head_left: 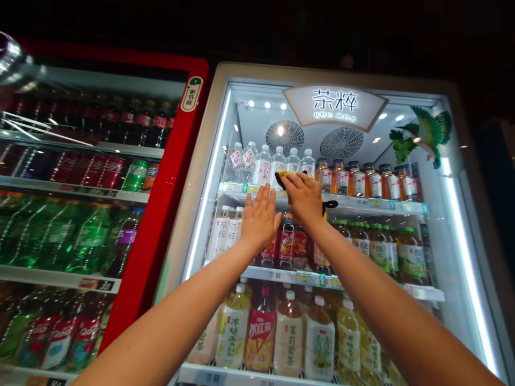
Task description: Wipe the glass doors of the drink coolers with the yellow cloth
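Observation:
Both my arms reach up to the glass door [249,128] of a lit drinks fridge. My left hand [260,219] lies flat against the glass with its fingers stretched out, holding nothing. Just right of it and a little higher, my right hand [302,198] presses a yellow cloth with black edging [280,179] to the glass. Most of the cloth is hidden under the palm; a black edge or loop [330,204] sticks out on the right. Behind the glass, clear water bottles [263,163] and amber bottles [356,180] line the top shelf.
A red-framed fridge [177,134] with cola and green soda bottles stands on the left. Lower shelves hold tea bottles [319,332]. Inside the fridge top is an illuminated sign [336,107]; a green bird-shaped decoration [432,131] is at upper right. A shiny metal object [10,56] shows at upper left.

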